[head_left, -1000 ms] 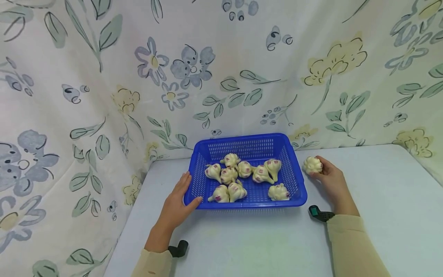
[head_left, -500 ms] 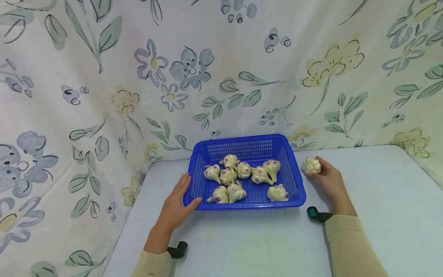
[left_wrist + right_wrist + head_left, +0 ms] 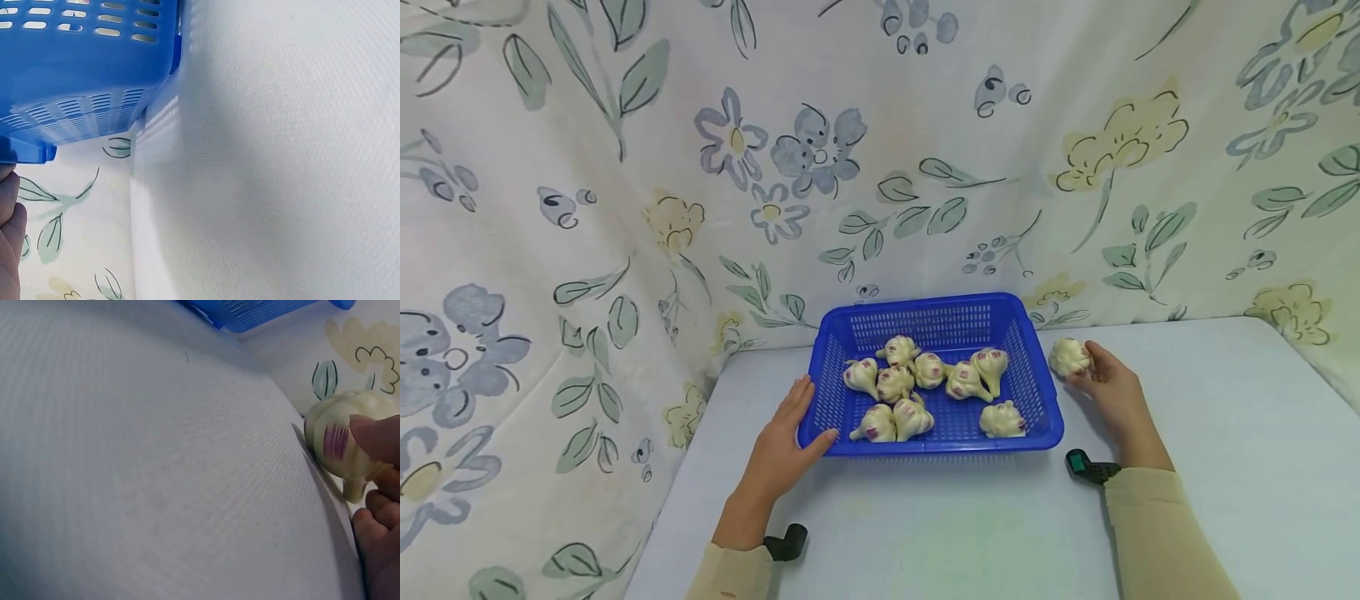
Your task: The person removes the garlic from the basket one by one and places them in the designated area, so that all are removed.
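A blue plastic basket (image 3: 928, 446) stands on the table with several garlic bulbs (image 3: 895, 382) inside, pale with purple marks. My left hand (image 3: 784, 442) rests against its left end, fingers straight along the wall and thumb at the front rim. In the left wrist view only part of that hand (image 3: 9, 240) shows, beside the basket's rim (image 3: 28, 152). Right of the basket, my right hand (image 3: 1116, 400) pinches a single garlic bulb (image 3: 1069, 358) close over the table. The right wrist view shows my thumb (image 3: 378, 439) across this bulb (image 3: 340, 428), its stem pointing down.
A white-covered table (image 3: 925, 533) extends in front and to the right. Behind it and along the left hangs a floral curtain (image 3: 880, 150). Each wrist wears a black camera mount, the left one (image 3: 787, 542) and the right one (image 3: 1090, 467).
The garlic bulb at my right hand has shifted slightly left, toward the basket, and turned a little between the fingertips. The left hand and the basket stay as they were.
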`<state>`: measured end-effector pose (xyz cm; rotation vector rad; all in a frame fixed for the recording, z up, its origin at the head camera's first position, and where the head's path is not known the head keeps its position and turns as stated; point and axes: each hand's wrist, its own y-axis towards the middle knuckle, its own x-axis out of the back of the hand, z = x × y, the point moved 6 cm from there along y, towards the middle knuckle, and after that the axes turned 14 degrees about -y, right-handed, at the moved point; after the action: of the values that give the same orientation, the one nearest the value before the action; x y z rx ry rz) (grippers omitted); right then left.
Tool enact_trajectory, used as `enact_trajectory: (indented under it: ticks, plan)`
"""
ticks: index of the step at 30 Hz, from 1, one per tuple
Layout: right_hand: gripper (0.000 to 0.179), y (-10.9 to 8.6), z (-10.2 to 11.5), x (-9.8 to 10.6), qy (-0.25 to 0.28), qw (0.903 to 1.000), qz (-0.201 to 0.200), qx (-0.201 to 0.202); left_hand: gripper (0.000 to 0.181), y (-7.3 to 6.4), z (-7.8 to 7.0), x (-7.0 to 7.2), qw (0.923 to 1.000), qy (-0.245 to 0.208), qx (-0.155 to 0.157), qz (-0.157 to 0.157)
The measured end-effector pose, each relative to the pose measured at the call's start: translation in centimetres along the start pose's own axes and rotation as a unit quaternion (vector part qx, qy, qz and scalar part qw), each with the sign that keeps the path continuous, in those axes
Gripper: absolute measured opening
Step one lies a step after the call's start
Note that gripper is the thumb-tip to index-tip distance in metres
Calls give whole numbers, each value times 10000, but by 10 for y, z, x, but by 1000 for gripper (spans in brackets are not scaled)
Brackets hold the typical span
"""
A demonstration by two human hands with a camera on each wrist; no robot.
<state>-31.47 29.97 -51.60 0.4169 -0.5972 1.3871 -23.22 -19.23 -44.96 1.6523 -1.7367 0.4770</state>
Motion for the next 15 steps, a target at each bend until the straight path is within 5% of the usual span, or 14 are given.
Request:
enact_trajectory:
  ticks: [15]
  plan:
    - [73,1,0,-1,-17,10000,-46,77,83,0,0,0,10000,-11,-21,-49]
